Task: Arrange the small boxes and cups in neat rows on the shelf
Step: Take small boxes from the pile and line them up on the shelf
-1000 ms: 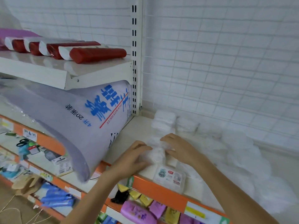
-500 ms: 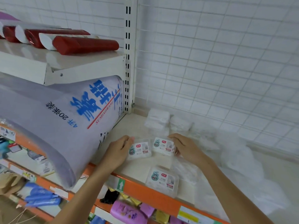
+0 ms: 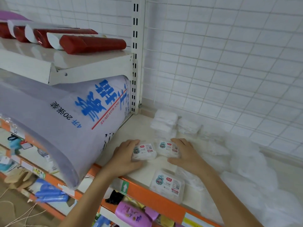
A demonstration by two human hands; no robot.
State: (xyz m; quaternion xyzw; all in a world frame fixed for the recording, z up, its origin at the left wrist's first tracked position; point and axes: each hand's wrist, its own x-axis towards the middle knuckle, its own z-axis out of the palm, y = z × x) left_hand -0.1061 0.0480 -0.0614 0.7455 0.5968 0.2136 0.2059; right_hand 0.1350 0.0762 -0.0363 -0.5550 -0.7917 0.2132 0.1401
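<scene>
Leaning across the neighbouring bay, a large lilac roll [image 3: 65, 125] with blue print reaches the left end of the shelf [image 3: 141, 128]. White wrapped packs [image 3: 165, 122] are stacked at the shelf's back corner, with loose white wrapping [image 3: 246, 169] piled toward its right. The left hand [image 3: 126, 157] curls its fingers round 1 small labelled box [image 3: 144, 151] mid-shelf; the right hand [image 3: 186, 154] grips a second box [image 3: 168, 149] just beside it. A third box [image 3: 167, 185] lies at the shelf's orange front edge [image 3: 147, 195].
</scene>
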